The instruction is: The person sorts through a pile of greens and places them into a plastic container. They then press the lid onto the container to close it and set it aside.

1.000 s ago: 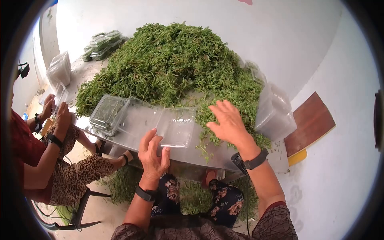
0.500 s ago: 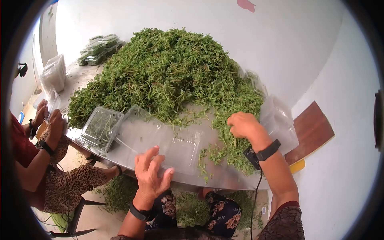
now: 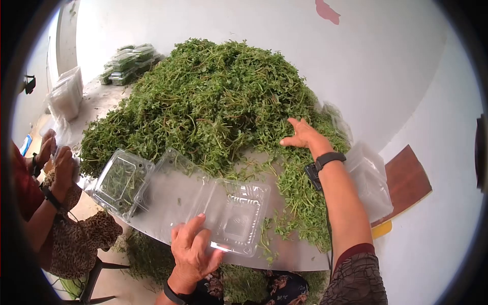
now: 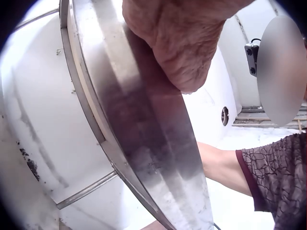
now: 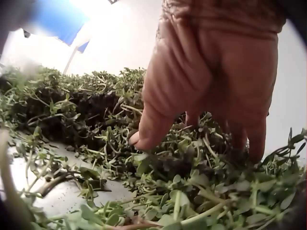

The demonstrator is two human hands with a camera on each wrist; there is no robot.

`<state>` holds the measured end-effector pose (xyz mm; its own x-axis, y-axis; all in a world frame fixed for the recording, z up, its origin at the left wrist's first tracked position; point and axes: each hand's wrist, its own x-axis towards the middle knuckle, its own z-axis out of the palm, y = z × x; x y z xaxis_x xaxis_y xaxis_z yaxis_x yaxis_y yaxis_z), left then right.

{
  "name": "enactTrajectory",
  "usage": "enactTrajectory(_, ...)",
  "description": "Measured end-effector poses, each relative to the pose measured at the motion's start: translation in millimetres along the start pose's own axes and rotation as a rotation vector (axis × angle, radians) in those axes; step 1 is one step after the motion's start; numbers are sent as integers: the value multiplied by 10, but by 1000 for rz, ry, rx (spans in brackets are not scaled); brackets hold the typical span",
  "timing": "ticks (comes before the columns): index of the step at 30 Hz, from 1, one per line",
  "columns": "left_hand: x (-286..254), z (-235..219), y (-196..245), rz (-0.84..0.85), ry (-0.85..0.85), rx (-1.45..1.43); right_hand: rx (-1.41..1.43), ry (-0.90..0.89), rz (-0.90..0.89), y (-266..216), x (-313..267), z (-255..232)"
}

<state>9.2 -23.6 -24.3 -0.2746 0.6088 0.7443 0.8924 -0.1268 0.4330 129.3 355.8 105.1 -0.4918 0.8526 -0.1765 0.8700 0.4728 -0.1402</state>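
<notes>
An unlidded clear plastic clamshell box [image 3: 238, 216] lies unfolded near the front edge of the metal table [image 3: 173, 201]. My left hand [image 3: 190, 249] is at its near left corner, index finger and thumb apart, fingers loosely bent. In the left wrist view only the base of that left hand [image 4: 184, 43] shows, over the shiny table; its fingertips are hidden. My right hand [image 3: 306, 138] reaches to the right side of the big heap of leafy green stems [image 3: 213, 96]. In the right wrist view its fingers point down into the greens, the thumb [image 5: 144, 136] spread away from them.
A filled, closed clamshell [image 3: 122, 183] sits left of the unfolded one. Nested clear boxes [image 3: 368, 178] stand at the right end, before a brown board [image 3: 409, 178]. Packed boxes [image 3: 129, 63] are piled at the back left. Another person's hands [image 3: 62, 162] work at the left edge.
My right hand has shifted from the loose greens at the right, fingers bunched, to farther up the heap with fingers spread. The left hand stays by the unfolded box. The head view has shifted.
</notes>
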Motion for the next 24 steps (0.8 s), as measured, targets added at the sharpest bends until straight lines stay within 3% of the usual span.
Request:
enactTrajectory(4,10,-13,19,0,2,-11,-133,45,9,-4,71,152)
enactTrajectory(8,24,-20,32,1,5,-21,13,219,-109,169,69,187)
enactTrajectory(12,30,-10,20,14,0,-15,50,353,-271,138,-536,-53)
enactTrajectory(13,30,-2,9,31,7,-11,182,383,-253,138,-661,-50)
enactTrajectory(17,65,-43,34,43,-6,-62,86,447,-271,-3,-1247,-155)
enactTrajectory(20,93,-86,27,74,-21,-149,131,345,-221,-28,-1533,-54)
enactTrajectory(22,99,-104,9,74,-31,-175,77,379,-253,0,-1668,-13)
enactTrajectory(24,90,-128,27,93,-17,-184,186,314,-158,-5,-1796,-24)
